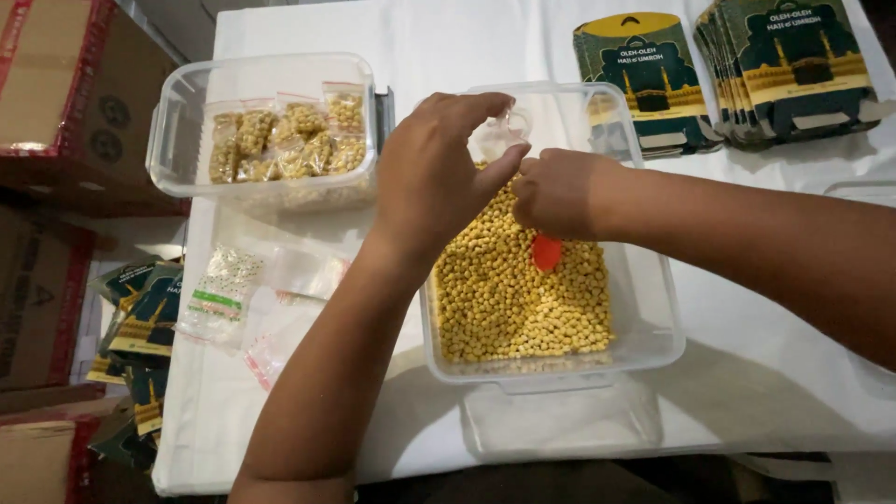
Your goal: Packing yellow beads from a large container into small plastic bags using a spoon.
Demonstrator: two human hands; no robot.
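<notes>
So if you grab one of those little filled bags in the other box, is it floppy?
Probably floppy: each filled bag is thin clear plastic, slumped against its neighbours in the clear tub. Likely light, being small. The round yellow beans inside would probably shift about when squeezed.

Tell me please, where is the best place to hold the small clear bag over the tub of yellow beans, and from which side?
Probably at its open top edge, from above. The small clear bag hangs mouth-up over the clear tub of yellow beans, and the left hand already pinches that rim. A grip there should keep the mouth open and the thin film uncrushed, while the right hand works the orange scoop beside it.
</notes>
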